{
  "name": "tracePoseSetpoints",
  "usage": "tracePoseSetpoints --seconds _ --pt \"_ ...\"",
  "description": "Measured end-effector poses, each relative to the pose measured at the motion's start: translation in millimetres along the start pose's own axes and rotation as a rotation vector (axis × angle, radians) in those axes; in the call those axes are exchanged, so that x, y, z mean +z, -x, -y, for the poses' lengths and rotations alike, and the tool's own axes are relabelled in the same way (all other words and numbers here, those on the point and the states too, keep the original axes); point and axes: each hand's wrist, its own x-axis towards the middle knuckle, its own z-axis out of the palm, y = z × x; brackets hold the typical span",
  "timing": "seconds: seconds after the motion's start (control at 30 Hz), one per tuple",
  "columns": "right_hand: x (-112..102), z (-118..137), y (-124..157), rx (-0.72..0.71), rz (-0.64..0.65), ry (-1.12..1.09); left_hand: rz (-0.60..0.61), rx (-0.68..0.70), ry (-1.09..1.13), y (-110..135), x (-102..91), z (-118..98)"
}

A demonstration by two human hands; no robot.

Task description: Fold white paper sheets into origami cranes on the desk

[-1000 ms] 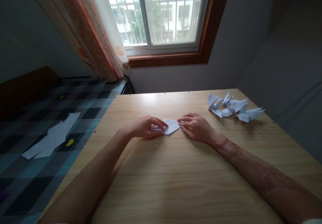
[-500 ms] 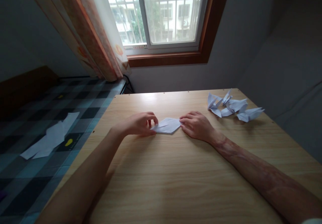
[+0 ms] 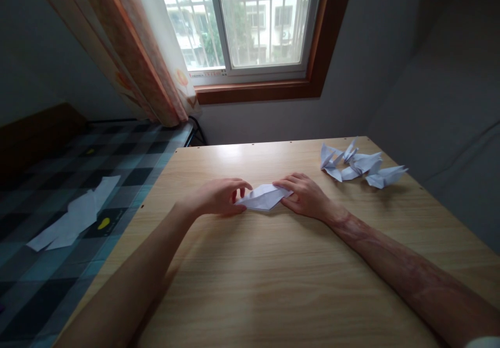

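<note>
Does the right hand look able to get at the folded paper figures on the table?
Probably yes: the paper figures lie beyond and to the right of the right hand, and nothing visible stands between, though it is touching the folded sheet.

The bare left hand [image 3: 219, 196] arched, fingers [image 3: 245, 184] bent, facing the bare right hand [image 3: 307, 194]; both bare forearms [image 3: 398, 262] slanted inward.
</note>
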Motion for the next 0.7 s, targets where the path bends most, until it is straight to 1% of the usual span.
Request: tracePoseSetpoints --seconds 0.07,0.13,0.23,0.37,0.53,0.7 --pt "1.1 -2.1 0.4 -0.003 -0.022 -0.02 -0.001 0.014 -0.025 1.0 -1.7 -1.2" --pt "1.9 -4.3 0.6 -0.036 -0.045 -0.038 -0.021 0.046 -0.055 1.1 -2.2 0.3" --pt "1.7 -6.7 0.5 -0.115 -0.069 -0.056 -0.105 0.131 -0.129 -2.1 0.6 7.0" --pt "-1.7 -5.3 0.3 -0.179 -0.046 -0.067 -0.221 0.243 -0.226 -9.8 11.0 14.6" --pt "-3.0 -1.7 1.3 -0.255 -0.003 -0.032 -0.259 0.265 -0.186 -14.3 29.3 8.4" --pt "0.2 -1.9 1.9 -0.286 -0.043 -0.003 -0.31 0.303 -0.112 -16.6 43.3 0.8"
